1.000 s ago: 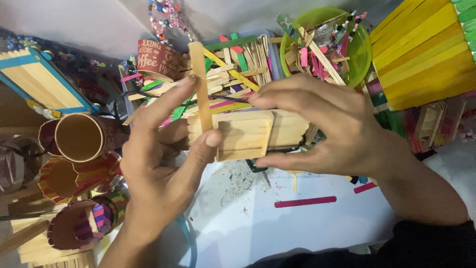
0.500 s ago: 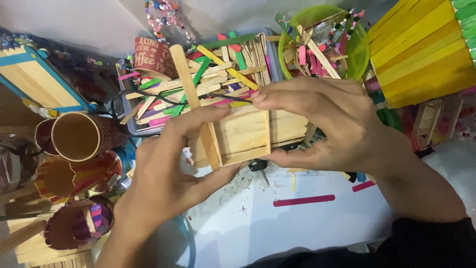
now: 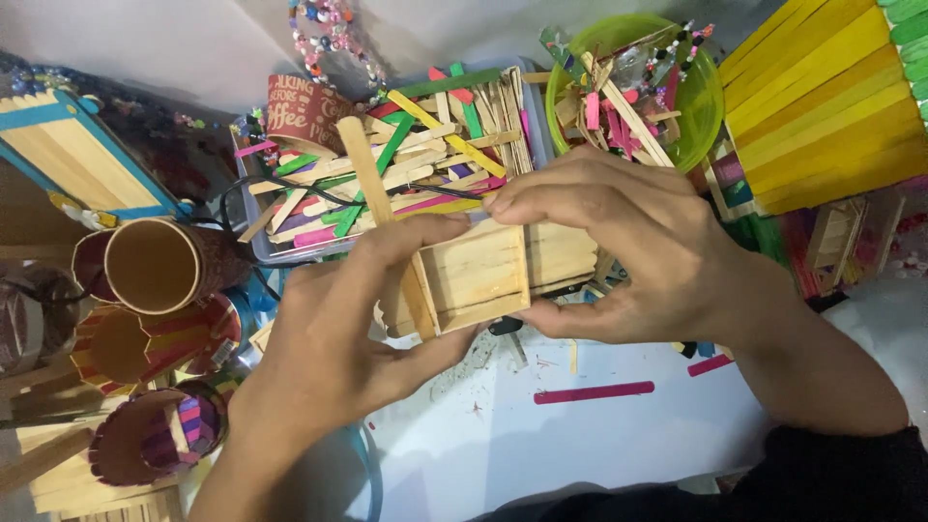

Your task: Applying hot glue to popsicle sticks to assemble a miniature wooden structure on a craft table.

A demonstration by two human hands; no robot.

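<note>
I see the small open box of plain wooden craft sticks (image 3: 488,275) held between both hands, its long axis running left to right. My left hand (image 3: 333,353) pinches 1 upright plain wooden stick (image 3: 387,227) against the box's left end, while my right hand (image 3: 633,251) clamps the box's right end, both equally near.

Craft clutter around the work

A tray (image 3: 253,253) of coloured sticks, a green bowl (image 3: 704,106), paper cups (image 3: 155,266), a yellow stick fan (image 3: 822,97); one pink stick (image 3: 594,392) lies on the white surface (image 3: 580,454).

One head-worn view, steeply downward and close over the white tabletop (image 3: 619,454), cluttered with craft sticks.
</note>
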